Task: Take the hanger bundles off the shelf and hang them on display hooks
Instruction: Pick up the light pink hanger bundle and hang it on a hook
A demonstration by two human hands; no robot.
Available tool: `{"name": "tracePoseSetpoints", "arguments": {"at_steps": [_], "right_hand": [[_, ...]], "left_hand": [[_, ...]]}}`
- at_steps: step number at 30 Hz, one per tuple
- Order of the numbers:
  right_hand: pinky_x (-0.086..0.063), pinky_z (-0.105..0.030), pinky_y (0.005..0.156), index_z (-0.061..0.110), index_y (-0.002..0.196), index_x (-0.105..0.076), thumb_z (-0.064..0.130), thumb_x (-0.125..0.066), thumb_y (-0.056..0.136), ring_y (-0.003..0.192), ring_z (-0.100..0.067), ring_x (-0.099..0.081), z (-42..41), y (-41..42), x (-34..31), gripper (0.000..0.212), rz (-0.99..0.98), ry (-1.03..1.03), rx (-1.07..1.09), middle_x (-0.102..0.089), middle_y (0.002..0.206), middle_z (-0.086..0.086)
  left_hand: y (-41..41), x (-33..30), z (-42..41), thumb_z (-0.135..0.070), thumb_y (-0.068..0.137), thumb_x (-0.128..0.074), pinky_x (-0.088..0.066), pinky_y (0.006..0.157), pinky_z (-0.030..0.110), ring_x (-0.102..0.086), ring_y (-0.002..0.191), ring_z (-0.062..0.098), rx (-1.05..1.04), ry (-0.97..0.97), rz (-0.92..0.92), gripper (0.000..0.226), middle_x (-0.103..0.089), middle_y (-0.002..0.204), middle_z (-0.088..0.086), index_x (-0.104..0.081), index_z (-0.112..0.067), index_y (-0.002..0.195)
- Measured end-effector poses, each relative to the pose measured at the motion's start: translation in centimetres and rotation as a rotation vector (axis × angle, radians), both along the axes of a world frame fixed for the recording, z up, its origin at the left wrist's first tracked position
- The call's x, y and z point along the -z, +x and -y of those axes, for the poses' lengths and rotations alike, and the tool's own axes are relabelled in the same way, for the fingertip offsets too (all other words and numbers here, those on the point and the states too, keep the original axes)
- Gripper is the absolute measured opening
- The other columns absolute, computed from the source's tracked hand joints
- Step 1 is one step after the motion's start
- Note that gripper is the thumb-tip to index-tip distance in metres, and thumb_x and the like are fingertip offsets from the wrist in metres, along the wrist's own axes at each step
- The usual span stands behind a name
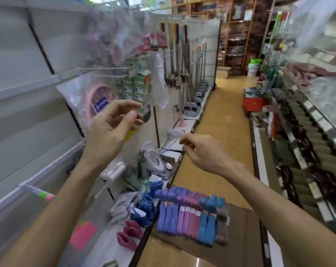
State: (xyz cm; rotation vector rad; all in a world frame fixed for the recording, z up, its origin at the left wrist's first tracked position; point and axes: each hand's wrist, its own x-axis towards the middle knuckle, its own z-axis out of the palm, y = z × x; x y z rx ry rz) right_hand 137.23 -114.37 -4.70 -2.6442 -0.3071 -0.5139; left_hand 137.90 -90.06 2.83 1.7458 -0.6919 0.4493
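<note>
I am between bundles: my left hand (113,124) and right hand (203,153) hang raised in the aisle, each grip loosely curled on nothing. The hanger bundles (190,214) lie below on cardboard (240,234) by the shelf (109,241). Next, I judge, I reach down, grasp one, and lift it to a display hook (103,68).

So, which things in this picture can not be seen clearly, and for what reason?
- Left hand, head view: its fingertips are curled near a hook; motion blur hides whether they pinch anything.
- Right hand: seen from the back, so its fingertips hide any held thing.
- Hanging bags: blurred, contents unclear.
- Hanger bundles on cardboard: labels too small to read.
- Far shelves: goods too small and blurred.
</note>
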Motion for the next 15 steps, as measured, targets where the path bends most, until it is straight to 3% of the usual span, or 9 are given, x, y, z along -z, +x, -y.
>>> {"name": "tracePoseSetpoints", "arguments": {"at_steps": [7,11,15], "right_hand": [[-0.055,-0.045,0.08,0.019,0.114,-0.066,0.021,-0.052,0.098,0.101,-0.02,-0.065,7.1,2.0,3.0,0.021,-0.107,0.007,0.204,-0.071,0.11,0.001],[-0.056,-0.042,0.085,0.021,0.119,-0.063,0.023,-0.052,0.099,0.102,-0.015,-0.064,10.4,4.3,5.2,0.023,-0.16,0.026,0.307,-0.069,0.114,0.003],[-0.055,-0.039,0.089,0.023,0.125,-0.06,0.023,-0.052,0.099,0.106,-0.012,-0.062,13.6,6.5,8.6,0.027,-0.221,0.04,0.437,-0.065,0.123,0.006]], "left_hand": [[6.7,2.5,7.4,-0.007,0.1,-0.053,-0.059,0.08,0.039,-0.07,0.088,0.025,0.159,0.016,-0.065,0.017,-0.07,0.094,0.011,-0.064,-0.005,0.114],[11.5,4.4,11.7,-0.006,0.1,-0.053,-0.057,0.075,0.029,-0.07,0.085,0.023,0.262,0.018,-0.12,0.016,-0.071,0.088,-0.001,-0.064,-0.007,0.111],[17.0,7.6,16.1,-0.006,0.1,-0.053,-0.057,0.075,0.03,-0.07,0.087,0.025,0.336,0.019,-0.218,0.016,-0.07,0.091,0.009,-0.064,-0.008,0.112]]}}
